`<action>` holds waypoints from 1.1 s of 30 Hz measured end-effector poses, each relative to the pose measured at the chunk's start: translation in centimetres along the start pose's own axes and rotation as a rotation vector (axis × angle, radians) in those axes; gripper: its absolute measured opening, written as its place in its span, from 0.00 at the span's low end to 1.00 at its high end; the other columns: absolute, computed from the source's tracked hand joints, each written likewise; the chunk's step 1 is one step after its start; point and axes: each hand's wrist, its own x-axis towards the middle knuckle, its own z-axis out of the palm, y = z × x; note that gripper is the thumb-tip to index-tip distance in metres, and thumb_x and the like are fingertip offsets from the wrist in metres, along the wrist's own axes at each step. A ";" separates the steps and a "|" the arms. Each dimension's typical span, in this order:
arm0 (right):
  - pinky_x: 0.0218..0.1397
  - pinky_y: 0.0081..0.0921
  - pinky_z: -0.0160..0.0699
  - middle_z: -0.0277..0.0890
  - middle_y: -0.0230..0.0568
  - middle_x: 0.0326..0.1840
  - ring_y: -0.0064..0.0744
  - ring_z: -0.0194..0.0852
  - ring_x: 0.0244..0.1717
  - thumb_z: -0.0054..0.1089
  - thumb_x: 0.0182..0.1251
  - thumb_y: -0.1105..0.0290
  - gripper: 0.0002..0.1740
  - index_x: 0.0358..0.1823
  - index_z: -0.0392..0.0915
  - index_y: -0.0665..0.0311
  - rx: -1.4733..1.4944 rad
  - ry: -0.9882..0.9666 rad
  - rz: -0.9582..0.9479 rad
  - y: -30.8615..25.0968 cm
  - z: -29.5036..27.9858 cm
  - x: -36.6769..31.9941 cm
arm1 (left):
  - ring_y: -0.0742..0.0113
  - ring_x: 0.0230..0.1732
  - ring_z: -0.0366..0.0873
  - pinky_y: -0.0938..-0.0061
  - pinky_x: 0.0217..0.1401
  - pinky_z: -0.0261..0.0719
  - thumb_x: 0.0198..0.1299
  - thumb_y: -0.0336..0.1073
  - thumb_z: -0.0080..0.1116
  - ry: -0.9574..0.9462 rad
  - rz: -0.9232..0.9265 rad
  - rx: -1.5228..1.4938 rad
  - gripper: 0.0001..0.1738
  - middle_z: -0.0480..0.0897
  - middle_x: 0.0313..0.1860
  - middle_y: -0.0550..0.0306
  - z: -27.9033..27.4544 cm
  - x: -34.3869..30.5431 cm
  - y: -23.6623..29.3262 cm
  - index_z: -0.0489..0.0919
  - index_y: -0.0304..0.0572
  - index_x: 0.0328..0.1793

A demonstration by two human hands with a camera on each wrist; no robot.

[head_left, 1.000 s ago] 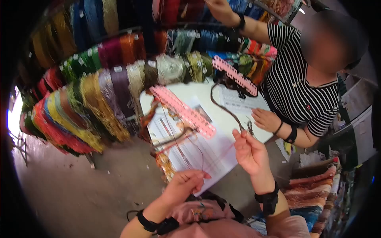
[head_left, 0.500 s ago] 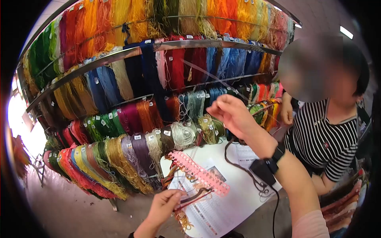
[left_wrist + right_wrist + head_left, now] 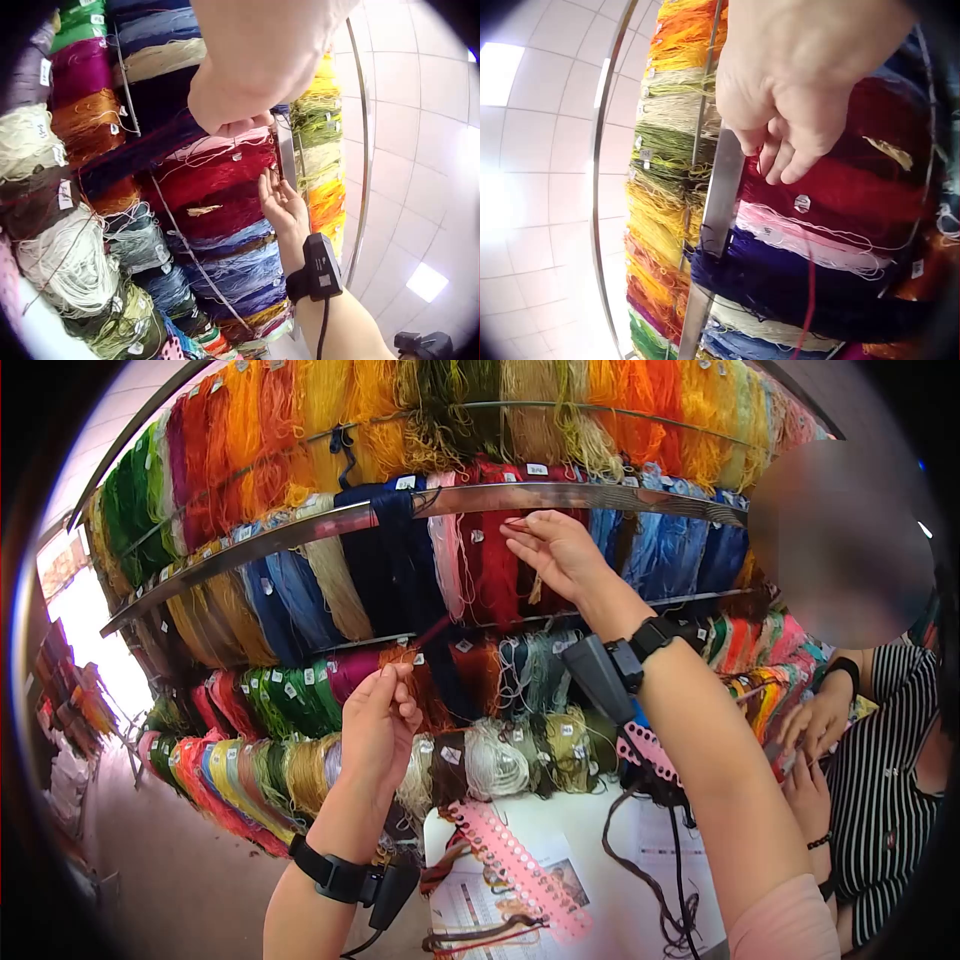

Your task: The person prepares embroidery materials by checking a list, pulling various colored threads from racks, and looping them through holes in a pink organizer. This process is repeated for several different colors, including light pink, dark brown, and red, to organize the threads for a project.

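Observation:
My right hand [image 3: 562, 555] is raised in front of the dark red skeins [image 3: 500, 570], its thumb and fingertips pinching a thin red thread [image 3: 760, 160]. Lower and to the left, my left hand [image 3: 378, 725] has curled fingers, with thumb and index pinched together on a red strand. A stretch of red thread [image 3: 811, 296] hangs in front of the navy skein [image 3: 802, 281] in the right wrist view. The left fingertips are mostly hidden behind that hand in the left wrist view.
Racks of coloured skeins on metal rails [image 3: 300, 528] fill the front. Below stands a white table [image 3: 610, 860] with printed sheets, a pink punched card [image 3: 520, 870] and dark brown thread [image 3: 640, 875]. A person in a striped top [image 3: 880, 790] stands at right.
Both hands have risen from over the table to the racks, the right higher than the left. My view has tilted upward. The other person's raised arm has come down beside the skeins.

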 end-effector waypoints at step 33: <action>0.37 0.30 0.64 0.66 0.32 0.26 0.35 0.67 0.36 0.57 0.44 0.71 0.01 0.19 0.75 0.57 -1.817 -0.207 -1.121 -3.0 5.5 2.4 | 0.77 0.34 0.75 0.81 0.39 0.72 0.54 0.27 0.51 -0.515 0.729 1.429 0.09 0.80 0.30 0.57 10.6 19.8 10.3 0.77 0.31 0.39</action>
